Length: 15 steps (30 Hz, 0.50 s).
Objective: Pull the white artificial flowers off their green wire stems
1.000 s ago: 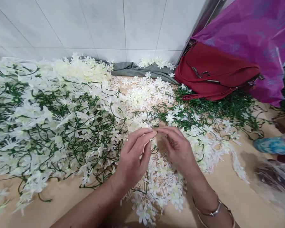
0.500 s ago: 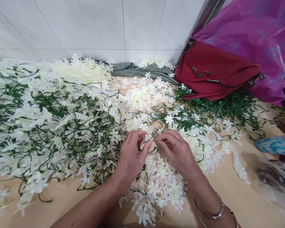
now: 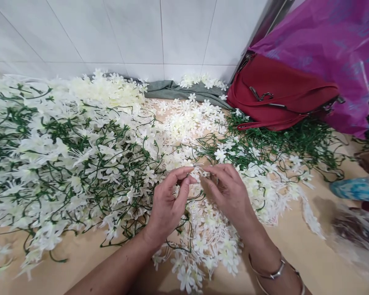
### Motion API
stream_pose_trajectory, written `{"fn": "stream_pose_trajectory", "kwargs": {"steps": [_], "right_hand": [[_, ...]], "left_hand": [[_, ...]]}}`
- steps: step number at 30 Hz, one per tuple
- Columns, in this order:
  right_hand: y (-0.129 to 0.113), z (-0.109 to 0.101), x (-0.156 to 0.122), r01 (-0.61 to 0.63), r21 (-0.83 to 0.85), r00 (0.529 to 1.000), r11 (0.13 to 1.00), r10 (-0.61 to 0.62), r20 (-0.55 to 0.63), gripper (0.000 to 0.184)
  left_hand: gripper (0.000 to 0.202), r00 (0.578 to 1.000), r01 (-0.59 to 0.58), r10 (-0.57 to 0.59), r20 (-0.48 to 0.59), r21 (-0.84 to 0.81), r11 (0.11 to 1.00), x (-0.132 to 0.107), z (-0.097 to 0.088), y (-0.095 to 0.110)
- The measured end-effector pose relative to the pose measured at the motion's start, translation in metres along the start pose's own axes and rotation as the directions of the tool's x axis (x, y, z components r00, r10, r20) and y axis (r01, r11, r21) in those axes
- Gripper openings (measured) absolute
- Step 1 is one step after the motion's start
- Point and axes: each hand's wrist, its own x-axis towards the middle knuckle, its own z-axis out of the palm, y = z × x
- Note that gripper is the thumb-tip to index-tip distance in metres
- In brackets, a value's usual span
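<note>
My left hand [image 3: 169, 200] is closed, with thumb and forefinger pinching a thin green plastic flower stem [image 3: 189, 176]. White petals and fine stamens of an artificial flower [image 3: 197, 174] show between the two hands. Facing it from the right, my right hand [image 3: 227, 190] has its fingers curled in, the tips at the stamens. What those fingertips grip is too small to make out. Beneath both hands lies a heap of loose white flower heads [image 3: 209, 229] with pale stamens.
A large pile of white flowers on green stems [image 3: 80, 155] fills the left side. Bare green stems [image 3: 304, 141] lie at the right, below a red handbag [image 3: 283, 92] and a purple plastic bag [image 3: 335, 49]. Behind is a white tiled wall [image 3: 135, 32].
Both hands have risen slightly and come closer together. My left fingertips and the stem have tilted upward, and the right fingers have reached in to the flower's stamens.
</note>
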Motion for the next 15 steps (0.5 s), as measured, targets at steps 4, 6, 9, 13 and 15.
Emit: {"fn": "stream_pose_trajectory", "kwargs": {"steps": [4, 6, 9, 13, 15], "right_hand": [[0.005, 0.013, 0.003, 0.090, -0.227, 0.996, 0.970, -0.087, 0.021, 0.014], [0.007, 0.016, 0.003, 0.076, -0.267, 0.997, 0.961, -0.073, 0.022, 0.012], [0.007, 0.011, 0.003, 0.024, -0.215, 1.000, 0.976, -0.025, -0.004, 0.016], [-0.002, 0.001, 0.000, -0.004, -0.030, 0.996, 1.000, 0.001, -0.090, 0.010], [-0.009, -0.002, -0.001, 0.027, 0.057, 0.997, 0.998, -0.023, -0.079, 0.009]], "left_hand": [[0.026, 0.991, -0.133, 0.133, -0.014, 0.024, 0.991, 0.002, -0.002, 0.003], [0.030, 0.983, -0.183, 0.185, -0.021, 0.058, 0.981, 0.003, -0.002, 0.002], [0.029, 0.983, -0.161, 0.169, -0.068, 0.114, 0.980, 0.004, -0.002, -0.001], [0.023, 0.987, -0.133, 0.148, -0.063, 0.200, 0.971, 0.004, 0.000, -0.002], [0.021, 0.988, -0.149, 0.155, -0.014, 0.201, 0.968, 0.005, 0.000, 0.000]]}}
